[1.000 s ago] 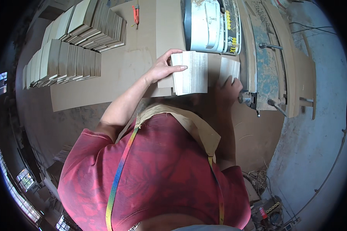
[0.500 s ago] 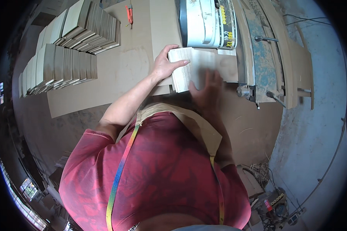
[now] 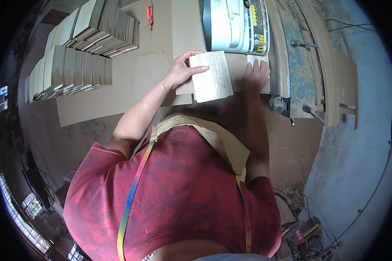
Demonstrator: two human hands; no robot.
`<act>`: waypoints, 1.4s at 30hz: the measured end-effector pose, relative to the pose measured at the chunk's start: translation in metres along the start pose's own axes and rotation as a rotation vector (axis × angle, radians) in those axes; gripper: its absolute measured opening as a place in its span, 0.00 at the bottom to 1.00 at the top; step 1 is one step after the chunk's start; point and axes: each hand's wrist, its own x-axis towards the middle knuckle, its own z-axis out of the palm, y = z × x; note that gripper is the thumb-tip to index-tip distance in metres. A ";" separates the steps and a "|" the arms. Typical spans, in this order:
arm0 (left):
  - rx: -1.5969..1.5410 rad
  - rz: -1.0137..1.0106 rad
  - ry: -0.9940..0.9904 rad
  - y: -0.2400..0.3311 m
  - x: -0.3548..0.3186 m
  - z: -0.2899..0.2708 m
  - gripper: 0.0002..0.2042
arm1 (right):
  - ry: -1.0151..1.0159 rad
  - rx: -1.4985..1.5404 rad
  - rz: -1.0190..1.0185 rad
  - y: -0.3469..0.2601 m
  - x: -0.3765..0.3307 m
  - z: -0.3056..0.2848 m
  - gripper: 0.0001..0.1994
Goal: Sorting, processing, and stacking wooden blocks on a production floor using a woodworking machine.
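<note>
Hiding beneath right hand [image 3: 256, 74]: small pale piece [image 3: 251, 58], mostly covered.

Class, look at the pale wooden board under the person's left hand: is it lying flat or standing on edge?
Flat. The wooden board shows its broad face upward on the workbench, with the left hand gripping its left edge.

- 1 head-worn fisheye view, looking steeply down over the person's red shirt [image 3: 178, 195]
- faces the brown workbench [image 3: 135, 78] ahead; hands close; edges bend near the rim
</note>
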 end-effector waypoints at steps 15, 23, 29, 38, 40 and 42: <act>0.158 0.103 0.033 0.000 -0.002 -0.003 0.29 | -0.200 0.050 0.181 -0.018 -0.054 -0.092 0.27; 0.024 -0.056 -0.134 0.013 -0.002 -0.016 0.30 | 0.011 0.037 -0.013 -0.010 0.013 -0.003 0.20; 0.199 0.065 0.066 0.001 -0.002 0.009 0.29 | -0.432 0.215 -0.072 -0.126 0.002 -0.090 0.33; -0.009 0.151 0.089 0.003 0.010 0.012 0.28 | -0.236 0.360 -0.051 -0.138 -0.007 -0.101 0.29; -0.013 0.000 0.013 0.009 0.005 0.004 0.30 | -0.232 0.389 -0.044 -0.125 -0.007 -0.110 0.28; -0.018 -0.150 -0.060 0.014 0.001 -0.005 0.31 | -0.239 0.448 0.105 -0.105 -0.014 -0.122 0.26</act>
